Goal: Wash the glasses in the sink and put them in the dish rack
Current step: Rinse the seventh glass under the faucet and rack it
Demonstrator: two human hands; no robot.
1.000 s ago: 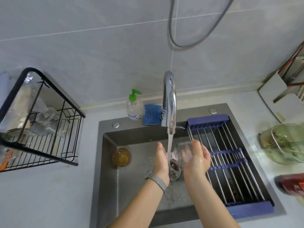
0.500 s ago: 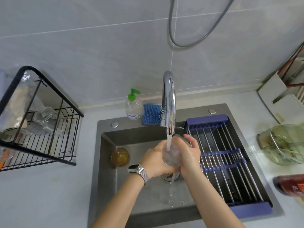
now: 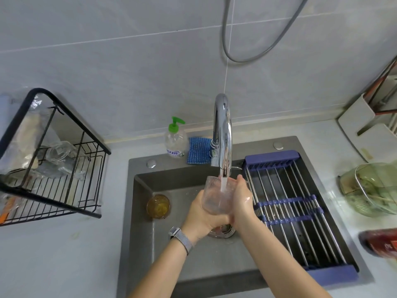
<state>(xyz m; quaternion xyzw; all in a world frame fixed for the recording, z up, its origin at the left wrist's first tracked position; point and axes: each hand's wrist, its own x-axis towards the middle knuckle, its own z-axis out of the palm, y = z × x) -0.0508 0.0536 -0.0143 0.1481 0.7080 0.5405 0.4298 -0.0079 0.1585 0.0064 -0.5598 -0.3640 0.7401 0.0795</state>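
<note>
Both hands are holding a clear ribbed glass over the middle of the dark sink, directly under the chrome faucet. The glass is standing upright and the water stream is running into its open mouth. The left hand is wrapping its fingers around the left and lower side of the glass, and a watch with a grey band is sitting on that wrist. The right hand is curling around the right side of the glass, with its fingertips reaching up beside the rim. A second glass, amber coloured, is standing on the sink floor to the left of the hands, apart from them. On the counter at the left, a black wire dish rack is holding some clear glassware. At the far edge of the sink, a soap bottle with a green pump is standing just beside a blue sponge cloth. A blue roll-up drying rack is lying over the right part of the sink.
</note>
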